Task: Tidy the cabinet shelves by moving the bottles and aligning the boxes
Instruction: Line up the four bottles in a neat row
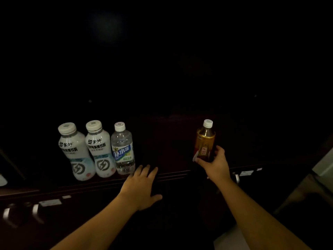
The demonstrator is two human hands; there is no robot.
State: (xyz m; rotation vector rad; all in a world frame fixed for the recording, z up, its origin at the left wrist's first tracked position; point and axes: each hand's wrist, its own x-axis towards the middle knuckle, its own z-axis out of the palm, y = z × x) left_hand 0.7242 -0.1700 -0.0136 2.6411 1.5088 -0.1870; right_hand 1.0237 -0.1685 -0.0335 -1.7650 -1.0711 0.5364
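Observation:
Two white drink bottles (76,152) (100,149) and a clear water bottle (123,147) with a blue label stand side by side on the dark shelf (171,175), left of centre. My right hand (215,164) grips the lower part of an amber tea bottle (205,138) with a white cap, upright at the right of the shelf. My left hand (142,186) lies flat with straight fingers on the shelf's front edge, just right of the water bottle. The cabinet interior behind is too dark to see.
Below the shelf edge, metal handles (36,212) (237,178) and small white labels (50,202) show on the dark cabinet front. A pale surface (324,166) stands at the far right. A light patch (230,239) lies at the bottom.

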